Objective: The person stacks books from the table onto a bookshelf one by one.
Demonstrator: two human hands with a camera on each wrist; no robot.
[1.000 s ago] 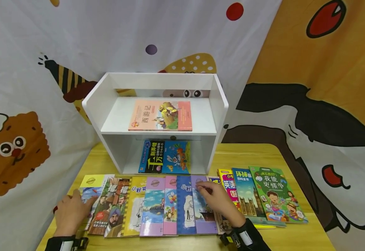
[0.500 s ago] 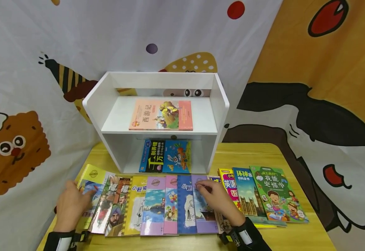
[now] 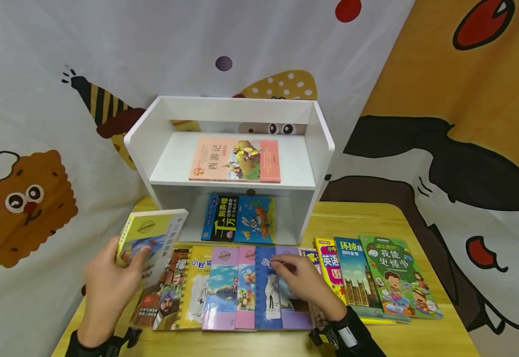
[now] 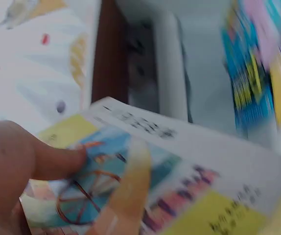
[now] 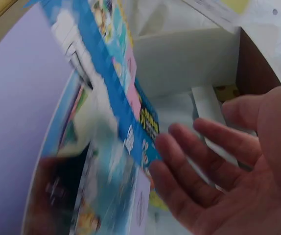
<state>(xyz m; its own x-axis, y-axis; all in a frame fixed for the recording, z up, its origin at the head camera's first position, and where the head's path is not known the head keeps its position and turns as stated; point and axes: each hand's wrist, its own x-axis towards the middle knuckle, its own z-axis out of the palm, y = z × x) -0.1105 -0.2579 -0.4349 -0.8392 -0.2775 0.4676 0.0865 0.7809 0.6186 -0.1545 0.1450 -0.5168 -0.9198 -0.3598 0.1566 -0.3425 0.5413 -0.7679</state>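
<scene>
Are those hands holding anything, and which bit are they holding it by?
The left hand holds the yellow-topped book by its left edge, thumb on the cover. The right hand holds nothing.

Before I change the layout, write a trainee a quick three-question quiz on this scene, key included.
1. Which hand holds the yellow book?
2. True or false: the pink book lies on the upper level of the shelf.
3. In the head view, the cover of the rightmost book on the table is mainly: a) green, b) pink, c) black.

Key:
1. The left hand.
2. True.
3. a
</scene>
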